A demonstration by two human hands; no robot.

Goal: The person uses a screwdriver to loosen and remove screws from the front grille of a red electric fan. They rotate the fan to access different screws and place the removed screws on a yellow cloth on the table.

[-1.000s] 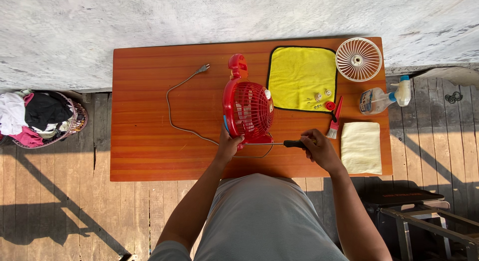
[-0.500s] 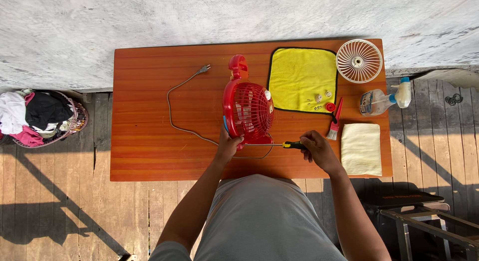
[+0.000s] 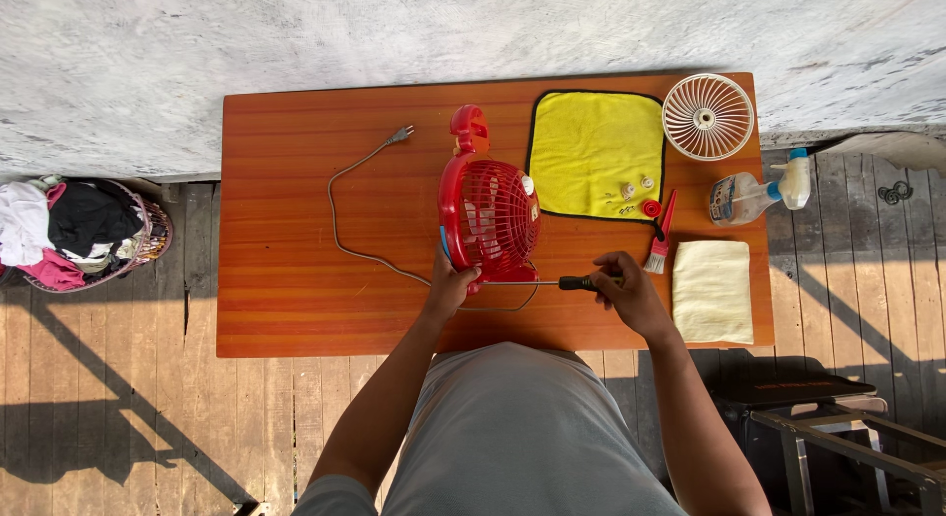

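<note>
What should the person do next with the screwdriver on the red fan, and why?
Probably turn the screwdriver a little. The right hand holds its dark handle, the shaft reaches the bottom edge of the red fan, and the left hand steadies that edge. Small parts already lie on the yellow cloth.

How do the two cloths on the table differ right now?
The yellow cloth is bright yellow with a dark border; the cream cloth is pale and plain-edged. The yellow cloth lies at the table's far side beside the red fan and carries small parts; the cream cloth lies at the near right corner, bare. The yellow cloth looks larger and squarer; the cream cloth is narrower. Both lie flat, and neither hand touches them.
</note>
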